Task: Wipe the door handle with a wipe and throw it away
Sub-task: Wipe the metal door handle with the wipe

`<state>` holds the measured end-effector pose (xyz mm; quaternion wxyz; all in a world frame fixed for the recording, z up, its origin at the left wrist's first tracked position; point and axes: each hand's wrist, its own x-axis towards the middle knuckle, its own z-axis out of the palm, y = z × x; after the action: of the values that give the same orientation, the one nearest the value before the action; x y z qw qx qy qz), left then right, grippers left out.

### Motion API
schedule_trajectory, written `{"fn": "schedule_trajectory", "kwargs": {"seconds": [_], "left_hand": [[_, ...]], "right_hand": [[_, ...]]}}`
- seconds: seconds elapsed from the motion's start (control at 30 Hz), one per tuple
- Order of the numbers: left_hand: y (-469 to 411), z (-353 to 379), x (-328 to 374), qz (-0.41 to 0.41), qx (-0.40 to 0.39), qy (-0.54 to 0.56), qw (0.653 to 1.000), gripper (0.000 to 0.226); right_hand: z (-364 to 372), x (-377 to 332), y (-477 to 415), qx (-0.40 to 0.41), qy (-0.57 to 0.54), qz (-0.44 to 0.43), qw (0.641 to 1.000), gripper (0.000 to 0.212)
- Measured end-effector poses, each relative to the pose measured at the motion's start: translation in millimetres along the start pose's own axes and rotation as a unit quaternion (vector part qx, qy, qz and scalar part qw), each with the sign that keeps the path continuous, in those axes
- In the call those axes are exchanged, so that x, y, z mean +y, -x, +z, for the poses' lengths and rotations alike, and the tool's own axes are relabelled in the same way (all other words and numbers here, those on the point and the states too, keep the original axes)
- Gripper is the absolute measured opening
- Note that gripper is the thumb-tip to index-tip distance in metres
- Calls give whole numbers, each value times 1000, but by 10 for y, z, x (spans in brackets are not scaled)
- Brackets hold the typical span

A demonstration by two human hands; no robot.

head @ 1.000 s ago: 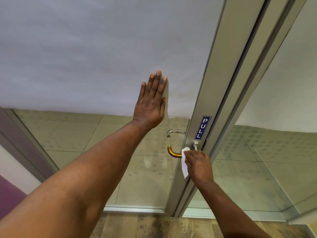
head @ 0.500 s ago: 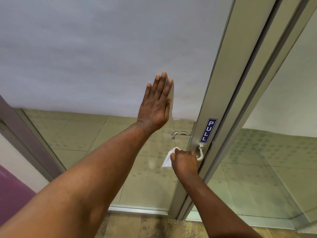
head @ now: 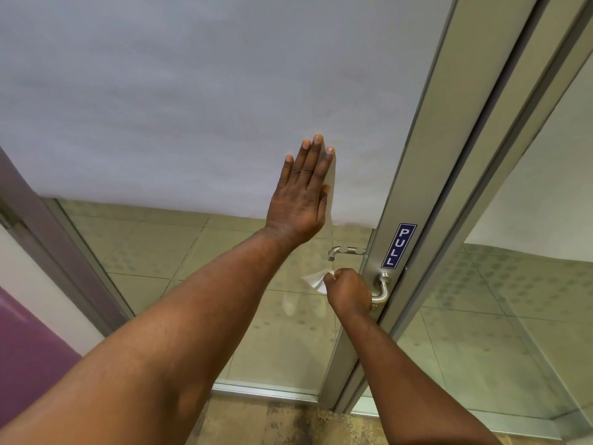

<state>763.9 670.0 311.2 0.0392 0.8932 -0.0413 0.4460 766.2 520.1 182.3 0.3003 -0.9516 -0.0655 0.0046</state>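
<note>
A silver lever door handle (head: pixel 382 289) is mounted on the metal door stile just below a blue PULL sign (head: pixel 398 246). My right hand (head: pixel 348 292) is wrapped around the lever's grip, closed on a white wipe (head: pixel 315 279) whose loose end sticks out to the left of my fist. Most of the lever is hidden under that hand. My left hand (head: pixel 303 194) lies flat, fingers straight up, on the frosted band of the glass door (head: pixel 160 107), above and left of the handle.
A second handle (head: pixel 343 251) shows through the clear lower glass on the door's far side. A fixed glass panel (head: pixel 500 316) stands to the right of the metal frame. A purple wall (head: pixel 25 348) is at lower left. Mottled floor lies below.
My right hand slid left along the lever, covering the gold-looking end seen a second ago; the wipe's loose end now points left. The left hand stayed flat on the glass.
</note>
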Motion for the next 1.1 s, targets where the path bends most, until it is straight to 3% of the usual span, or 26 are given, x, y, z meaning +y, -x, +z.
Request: {"fn": "schedule_trajectory", "kwargs": {"seconds": [0.2, 0.33, 0.47, 0.6, 0.7, 0.77, 0.93, 1.1], "left_hand": [[9, -63, 18, -6, -15, 23, 1000, 69], [30, -136, 93, -15, -11, 37, 999, 70], [276, -135, 337, 8, 0, 54, 998, 50], [659, -42, 642, -81, -61, 181, 978, 28], [829, 3, 743, -207, -153, 270, 928, 29], [889, 25, 763, -246, -192, 317, 896, 30], [880, 40, 737, -347, -189, 401, 826, 13], [852, -18, 701, -359, -184, 399, 824, 8]], "right_hand": [[-160, 107, 32, 94, -146, 21, 985, 24], [-419, 189, 39, 147, -235, 25, 961, 10], [-592, 216, 88, 168, -330, 54, 927, 11], [-677, 182, 119, 138, -457, 91, 874, 11], [-714, 154, 151, 109, -517, 95, 844, 11], [-730, 143, 165, 91, -556, 100, 820, 15], [-780, 143, 240, -20, -663, 95, 742, 20], [-785, 148, 330, -99, -708, 95, 692, 25]]}}
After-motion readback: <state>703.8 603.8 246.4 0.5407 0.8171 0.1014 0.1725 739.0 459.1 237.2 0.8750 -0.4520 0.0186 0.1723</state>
